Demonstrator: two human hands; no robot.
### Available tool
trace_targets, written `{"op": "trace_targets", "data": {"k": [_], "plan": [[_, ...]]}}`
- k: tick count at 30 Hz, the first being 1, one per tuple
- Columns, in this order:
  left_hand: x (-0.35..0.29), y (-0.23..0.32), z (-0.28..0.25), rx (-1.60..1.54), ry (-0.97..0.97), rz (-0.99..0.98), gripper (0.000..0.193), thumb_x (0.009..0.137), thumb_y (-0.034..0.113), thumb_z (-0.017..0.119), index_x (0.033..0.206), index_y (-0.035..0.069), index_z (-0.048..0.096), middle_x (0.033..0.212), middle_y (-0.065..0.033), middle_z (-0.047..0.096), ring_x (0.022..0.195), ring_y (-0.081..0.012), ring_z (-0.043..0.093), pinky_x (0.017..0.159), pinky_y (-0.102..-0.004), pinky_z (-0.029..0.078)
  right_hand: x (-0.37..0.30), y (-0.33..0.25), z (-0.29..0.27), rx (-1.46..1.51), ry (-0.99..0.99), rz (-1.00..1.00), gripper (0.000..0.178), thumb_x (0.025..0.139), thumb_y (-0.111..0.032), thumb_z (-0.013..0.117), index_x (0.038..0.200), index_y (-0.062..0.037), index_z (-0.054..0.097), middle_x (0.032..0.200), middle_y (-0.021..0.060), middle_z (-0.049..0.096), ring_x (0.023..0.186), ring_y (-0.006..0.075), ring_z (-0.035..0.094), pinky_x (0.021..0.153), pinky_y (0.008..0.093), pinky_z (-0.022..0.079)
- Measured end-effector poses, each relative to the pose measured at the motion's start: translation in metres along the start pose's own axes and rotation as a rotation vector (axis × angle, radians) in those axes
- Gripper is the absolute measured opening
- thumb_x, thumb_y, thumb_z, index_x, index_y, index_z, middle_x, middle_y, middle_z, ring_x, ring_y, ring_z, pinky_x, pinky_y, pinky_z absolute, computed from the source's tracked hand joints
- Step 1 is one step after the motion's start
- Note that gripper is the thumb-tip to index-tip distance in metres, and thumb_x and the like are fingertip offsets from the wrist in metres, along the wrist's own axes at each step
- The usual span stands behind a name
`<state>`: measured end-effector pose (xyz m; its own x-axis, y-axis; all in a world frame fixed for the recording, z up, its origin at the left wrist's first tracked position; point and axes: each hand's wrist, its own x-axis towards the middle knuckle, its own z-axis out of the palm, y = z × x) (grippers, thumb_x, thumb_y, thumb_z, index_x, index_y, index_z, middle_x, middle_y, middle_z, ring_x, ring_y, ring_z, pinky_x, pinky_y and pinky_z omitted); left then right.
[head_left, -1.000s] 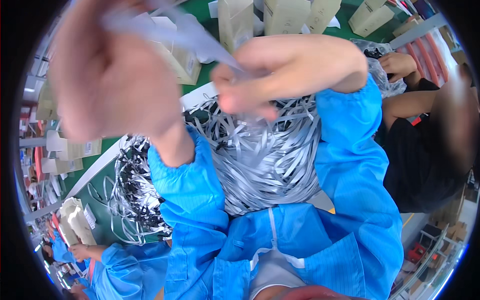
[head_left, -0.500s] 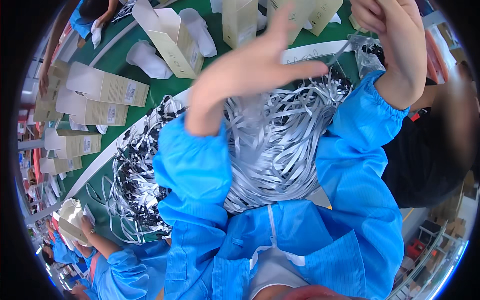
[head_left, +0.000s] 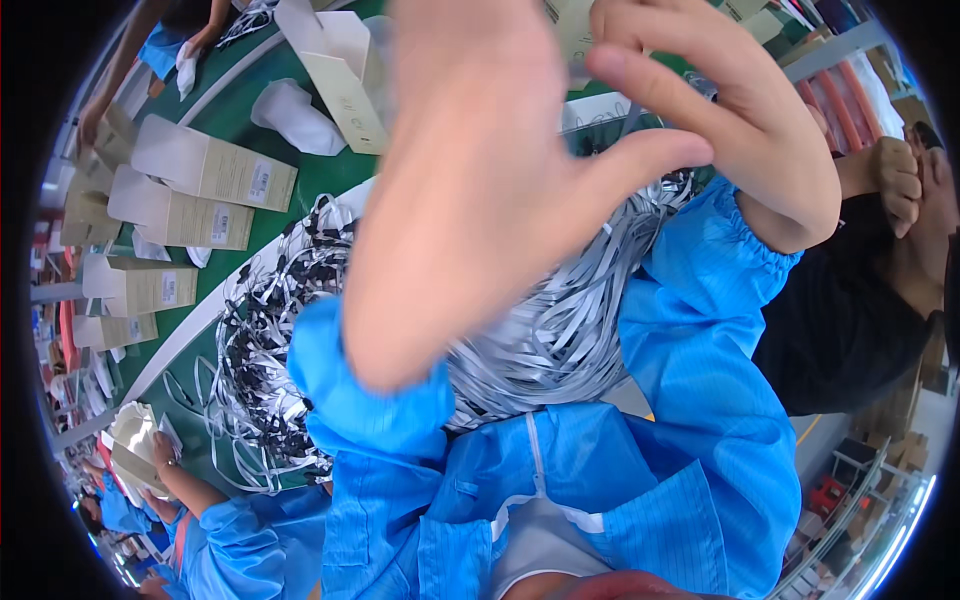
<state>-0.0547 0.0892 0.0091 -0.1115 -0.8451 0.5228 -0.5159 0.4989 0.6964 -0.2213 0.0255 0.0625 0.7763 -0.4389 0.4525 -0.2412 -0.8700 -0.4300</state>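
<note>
My left hand (head_left: 480, 180) is large and blurred in front of the pile, its thumb stretched out to the right. Its fingers run up past the upper edge, and I see nothing in it. At the upper right my right hand (head_left: 720, 100) is raised with curled fingers, thumb and forefinger near each other. What they hold is hidden; a short grey strip shows below the thumb. Under both hands lies a large heap of flat grey straps (head_left: 540, 350), partly covered by my left hand. Another heap of straps with black ends (head_left: 255, 370) lies to its left.
Open cream cartons (head_left: 215, 180) stand along the left of the green table (head_left: 270, 185). A white wrapped piece (head_left: 297, 117) lies by a tall carton (head_left: 335, 80). Co-workers' arms show at the upper left and lower left (head_left: 185, 485); a person in black (head_left: 835, 310) is at the right.
My left hand has come up closer to the camera and covers more of the heap. My right hand has moved left and a little lower. The person at the right has moved their hands.
</note>
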Motion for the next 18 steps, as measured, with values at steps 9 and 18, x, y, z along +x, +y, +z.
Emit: {"op": "trace_targets", "data": {"k": [9, 18], "plan": [[0.018, -0.076, -0.005, -0.493, -0.693, -0.033, 0.047, 0.099, 0.041, 0.062, 0.127, 0.005, 0.051, 0.079, 0.0023, 0.057, 0.073, -0.0078, 0.052, 0.065, -0.0263, 0.041, -0.016, 0.021, -0.005, 0.248, 0.528, 0.346, 0.021, 0.099, -0.015, 0.061, 0.100, 0.0059, 0.065, 0.087, 0.0133, 0.069, 0.078, 0.0202, 0.065, 0.070, 0.0270, 0.048], [0.018, -0.077, -0.002, -1.314, -0.305, -0.115, 0.042, 0.105, 0.049, 0.042, 0.097, 0.008, 0.050, 0.074, 0.0001, 0.058, 0.060, -0.0112, 0.050, 0.054, -0.0260, 0.039, -0.014, 0.027, 0.010, 0.320, 0.318, 0.138, 0.027, 0.093, -0.027, 0.073, 0.093, -0.0002, 0.073, 0.084, 0.0043, 0.071, 0.075, 0.0118, 0.066, 0.070, 0.0238, 0.051]]}}
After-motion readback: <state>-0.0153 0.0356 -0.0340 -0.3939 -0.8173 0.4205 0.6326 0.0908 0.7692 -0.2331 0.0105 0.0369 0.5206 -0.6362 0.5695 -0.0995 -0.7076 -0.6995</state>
